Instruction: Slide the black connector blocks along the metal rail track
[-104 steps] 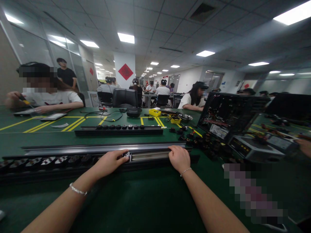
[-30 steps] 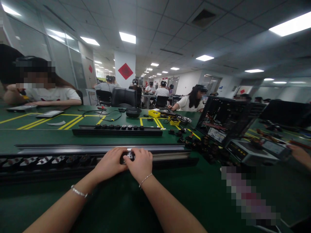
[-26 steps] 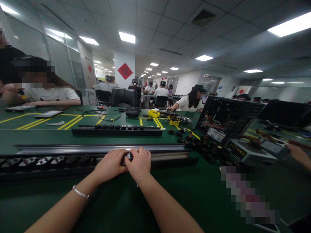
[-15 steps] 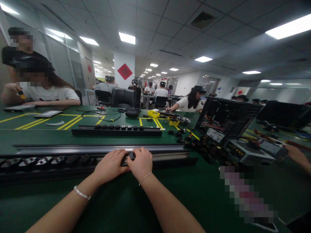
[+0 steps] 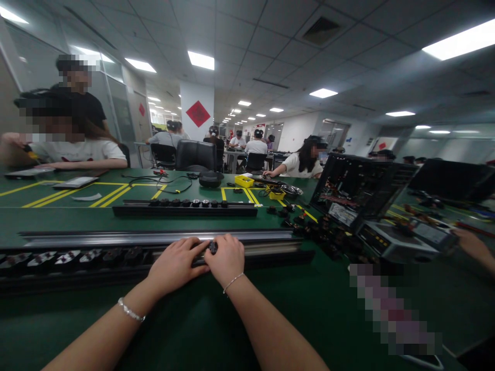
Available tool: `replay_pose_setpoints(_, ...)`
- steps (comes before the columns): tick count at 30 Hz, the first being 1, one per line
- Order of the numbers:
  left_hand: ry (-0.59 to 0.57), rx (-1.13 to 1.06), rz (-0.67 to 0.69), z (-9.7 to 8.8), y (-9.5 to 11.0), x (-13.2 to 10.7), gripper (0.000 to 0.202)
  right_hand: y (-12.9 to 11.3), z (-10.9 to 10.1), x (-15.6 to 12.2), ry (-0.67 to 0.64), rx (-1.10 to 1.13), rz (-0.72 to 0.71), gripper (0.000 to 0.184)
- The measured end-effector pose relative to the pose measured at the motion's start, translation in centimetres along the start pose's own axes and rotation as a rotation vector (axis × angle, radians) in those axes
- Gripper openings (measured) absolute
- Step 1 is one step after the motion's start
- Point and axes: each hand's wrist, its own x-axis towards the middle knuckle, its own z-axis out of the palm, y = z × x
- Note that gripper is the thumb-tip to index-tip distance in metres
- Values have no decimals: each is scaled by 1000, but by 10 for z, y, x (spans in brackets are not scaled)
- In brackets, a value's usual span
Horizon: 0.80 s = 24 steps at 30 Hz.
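Observation:
A long black power strip rail (image 5: 266, 252) lies across the green table (image 5: 201, 330) in front of me, with several socket modules (image 5: 69, 256) seated in its left part. My left hand (image 5: 176, 264) and my right hand (image 5: 226, 257) meet at the rail's middle, fingers curled over a small black socket module (image 5: 212, 247) that shows between them. Both hands press on that module in the rail's channel. A bracelet sits on each wrist.
A second black rail (image 5: 185, 208) with sockets lies farther back. Loose black parts (image 5: 309, 226) are scattered to the right beside an open computer case (image 5: 359, 190). A co-worker's hand (image 5: 474, 246) is at the right edge. People sit across the table and behind.
My right hand moved left along the rail from its right end and joined my left hand on the module. Over the last second the hands barely shift. A standing person walked in at back left.

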Motion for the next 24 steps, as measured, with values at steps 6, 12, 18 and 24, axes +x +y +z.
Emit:
replay_pose_setpoints(6, -28, 38, 19, 0, 0, 0, 65, 0, 0, 0, 22, -1, 0, 18)
replay_pose_setpoints(12, -30, 12, 12, 0, -1, 1, 65, 0, -2, 1, -1, 1, 9, 17)
replay_pose_setpoints(18, -19, 6, 22, 0, -1, 0, 63, 0, -2, 2, 0, 2, 13, 14)
replay_pose_setpoints(24, -35, -12, 30, 0, -2, 1, 60, 0, -3, 1, 0, 4, 18, 13)
